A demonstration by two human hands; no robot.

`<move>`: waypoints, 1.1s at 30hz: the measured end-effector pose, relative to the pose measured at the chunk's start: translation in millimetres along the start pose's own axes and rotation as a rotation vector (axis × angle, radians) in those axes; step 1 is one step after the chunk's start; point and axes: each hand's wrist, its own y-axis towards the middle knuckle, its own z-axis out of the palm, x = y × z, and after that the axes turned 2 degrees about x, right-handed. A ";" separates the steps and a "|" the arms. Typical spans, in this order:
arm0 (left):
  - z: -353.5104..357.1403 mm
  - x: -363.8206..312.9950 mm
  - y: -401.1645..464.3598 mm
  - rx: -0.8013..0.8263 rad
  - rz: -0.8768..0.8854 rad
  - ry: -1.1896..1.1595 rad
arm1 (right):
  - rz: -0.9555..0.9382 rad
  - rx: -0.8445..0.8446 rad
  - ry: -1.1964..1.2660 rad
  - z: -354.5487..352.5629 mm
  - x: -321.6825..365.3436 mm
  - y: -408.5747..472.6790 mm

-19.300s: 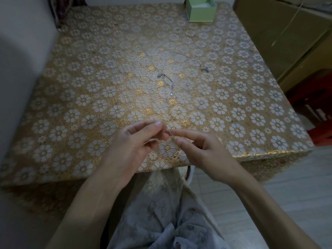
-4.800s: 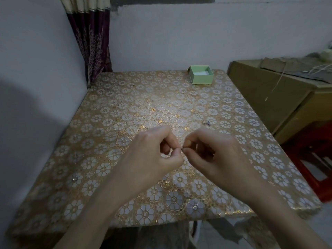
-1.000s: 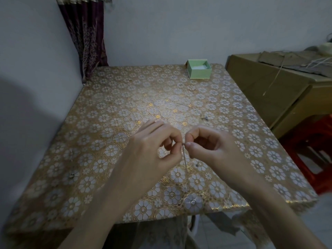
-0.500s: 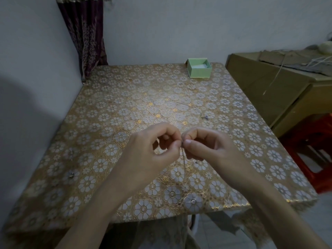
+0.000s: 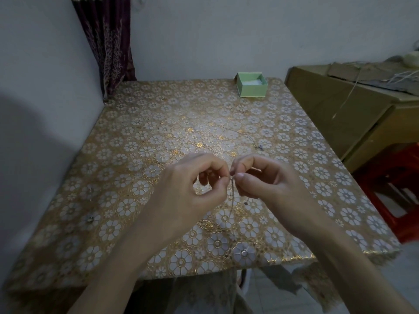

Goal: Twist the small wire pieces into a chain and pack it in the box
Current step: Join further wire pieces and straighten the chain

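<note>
Grip first: both hands pinch the wire (image 5: 231, 196) between thumb and forefinger at its top end, the left hand (image 5: 192, 189) from nine o'clock, the right hand (image 5: 267, 184) from three o'clock, fingertips almost touching above the bench (image 5: 136, 155). From that pinch the wire hangs down toward six o'clock as one thin strand, its lower end close to the cloth; whether it touches I cannot tell.

It looks very light and fine, soft enough to bend under fingertips yet stiff enough to keep a twist, and likely to kink or slip if pinched loosely. Best held right at the joint being twisted, one hand on each side, with the free length left to dangle.

Another wire piece (image 5: 258, 146) lies on the bench at one o'clock from the hands, well apart from them. Far off at twelve o'clock, near the back edge, stands the open green box (image 5: 251, 89), holding no chain that I can see.

Against half a second ago the hands sit a touch wider, the right forefinger more raised, the pinch point unchanged. Nineteen seconds back they worked lower, over the near edge.
</note>
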 end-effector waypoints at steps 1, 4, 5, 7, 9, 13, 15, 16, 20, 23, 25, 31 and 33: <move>1.5 -0.2 -1.5 -0.001 -0.005 -0.008 | -0.008 -0.008 0.011 1.3 -0.5 0.0; 5.1 -1.6 -4.6 -0.020 0.006 -0.021 | -0.005 -0.033 0.046 4.6 -2.8 -0.7; 5.6 -2.2 -4.8 -0.032 0.014 -0.011 | 0.004 -0.042 0.069 5.3 -3.8 -0.9; 6.1 -3.1 -4.9 -0.066 0.030 0.033 | 0.028 -0.058 0.121 6.2 -5.3 -0.7; 6.1 -3.0 -5.5 -0.103 0.022 0.064 | 0.046 -0.065 0.127 6.5 -5.6 -0.2; 4.6 -2.4 -7.4 -0.166 0.021 0.118 | 0.063 -0.068 0.040 6.1 -1.5 -0.1; 3.8 -3.4 -7.6 -0.174 0.063 0.206 | 0.064 -0.077 0.021 5.4 -0.8 -0.5; 3.6 -4.1 -7.3 -0.176 0.085 0.256 | 0.060 -0.079 0.015 5.5 -0.7 -0.7; 4.1 -2.9 -5.7 -0.187 0.147 0.378 | 0.044 -0.084 -0.009 7.3 1.7 -0.7; 4.6 -1.8 -5.4 -0.190 0.166 0.398 | 0.042 -0.100 -0.008 8.2 4.2 -0.9; 4.6 -2.3 -5.5 -0.190 0.166 0.401 | 0.046 -0.105 -0.012 8.6 4.3 -0.8; 5.7 -1.4 -5.1 -0.189 0.178 0.415 | 0.151 -0.075 0.102 7.6 -0.9 1.6; 7.2 -1.3 -4.7 -0.200 0.170 0.414 | 0.166 -0.064 0.113 7.1 -1.3 1.7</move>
